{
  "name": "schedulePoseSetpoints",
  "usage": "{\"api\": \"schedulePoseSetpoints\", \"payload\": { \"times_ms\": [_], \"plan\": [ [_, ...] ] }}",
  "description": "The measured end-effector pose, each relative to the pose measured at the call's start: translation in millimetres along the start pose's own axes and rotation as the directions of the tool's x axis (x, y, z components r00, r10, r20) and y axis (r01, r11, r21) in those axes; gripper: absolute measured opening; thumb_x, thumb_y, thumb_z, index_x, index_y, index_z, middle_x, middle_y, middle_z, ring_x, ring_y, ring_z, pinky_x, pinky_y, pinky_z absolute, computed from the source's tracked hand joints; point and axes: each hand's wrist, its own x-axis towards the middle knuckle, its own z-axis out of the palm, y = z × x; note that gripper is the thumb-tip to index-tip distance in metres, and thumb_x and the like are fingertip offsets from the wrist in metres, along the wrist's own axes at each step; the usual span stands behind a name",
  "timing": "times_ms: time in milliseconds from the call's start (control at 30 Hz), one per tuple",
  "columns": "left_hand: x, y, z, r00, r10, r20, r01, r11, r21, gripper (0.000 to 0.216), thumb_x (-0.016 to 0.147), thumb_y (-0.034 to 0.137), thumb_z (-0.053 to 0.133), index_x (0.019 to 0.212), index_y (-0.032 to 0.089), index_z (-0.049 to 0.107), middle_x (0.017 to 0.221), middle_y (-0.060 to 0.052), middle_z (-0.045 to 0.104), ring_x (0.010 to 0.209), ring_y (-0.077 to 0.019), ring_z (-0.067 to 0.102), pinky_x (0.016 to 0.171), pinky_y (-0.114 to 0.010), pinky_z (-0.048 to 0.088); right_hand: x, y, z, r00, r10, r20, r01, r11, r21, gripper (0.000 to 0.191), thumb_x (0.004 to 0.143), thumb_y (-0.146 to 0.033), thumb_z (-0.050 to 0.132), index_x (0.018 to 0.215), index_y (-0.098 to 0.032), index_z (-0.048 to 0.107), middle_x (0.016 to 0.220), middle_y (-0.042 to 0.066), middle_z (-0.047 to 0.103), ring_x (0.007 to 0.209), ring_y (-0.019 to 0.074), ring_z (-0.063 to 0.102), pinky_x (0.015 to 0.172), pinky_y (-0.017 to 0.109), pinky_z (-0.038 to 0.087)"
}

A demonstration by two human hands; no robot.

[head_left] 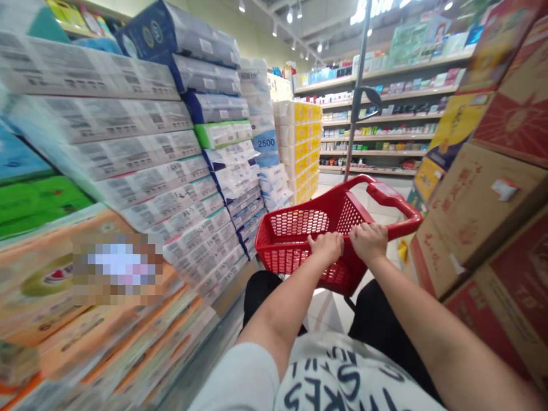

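A red plastic shopping basket cart stands in the aisle just ahead of me, with nothing visible inside it. My left hand and my right hand sit side by side on its near rim, both with fingers curled over the edge. The basket's red handle arcs up and to the right beyond my right hand. My legs in black trousers show below the basket.
Stacked tissue and paper packs wall the left side. Cardboard cartons are piled close on the right. A grey metal pole rises behind the basket. Shelves of goods cross the aisle's far end, with yellow boxes stacked before them.
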Motion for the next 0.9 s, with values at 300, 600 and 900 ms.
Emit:
{"api": "schedulePoseSetpoints", "payload": {
  "times_ms": [300,600,900],
  "plan": [
    [-1,-1,7,0.998,-0.033,-0.060,0.034,0.999,0.017,0.049,0.096,0.044,0.012,0.106,0.026,0.057,0.113,-0.005,0.062,0.108,-0.0242,0.053,0.102,-0.063,0.022,-1,0,0,1.000,0.003,-0.006,-0.003,1.000,-0.009,0.037,0.090,-0.029,0.042,0.057,-0.019,0.055,0.062,0.004,0.057,0.070,0.0187,0.043,0.075,0.036,0.022],
    [-9,-9,11,0.987,-0.125,-0.100,0.127,0.992,0.012,0.051,0.094,0.056,0.014,0.110,0.027,0.054,0.120,-0.005,0.058,0.116,-0.0243,0.045,0.108,-0.060,0.014,-3,1,3,0.999,0.018,0.049,-0.020,0.999,0.029,0.031,0.087,-0.027,0.044,0.060,-0.018,0.058,0.065,0.005,0.055,0.071,0.0190,0.041,0.074,0.037,0.021],
    [-6,-20,-2,0.985,-0.167,-0.034,0.169,0.983,0.079,0.064,0.093,0.058,0.007,0.116,0.022,0.054,0.125,-0.009,0.057,0.122,-0.0271,0.040,0.110,-0.058,0.007,-1,1,3,0.995,0.006,0.095,-0.011,0.999,0.054,0.026,0.085,-0.026,0.045,0.064,-0.018,0.059,0.068,0.006,0.055,0.074,0.0198,0.040,0.074,0.036,0.021]
  ]
}}
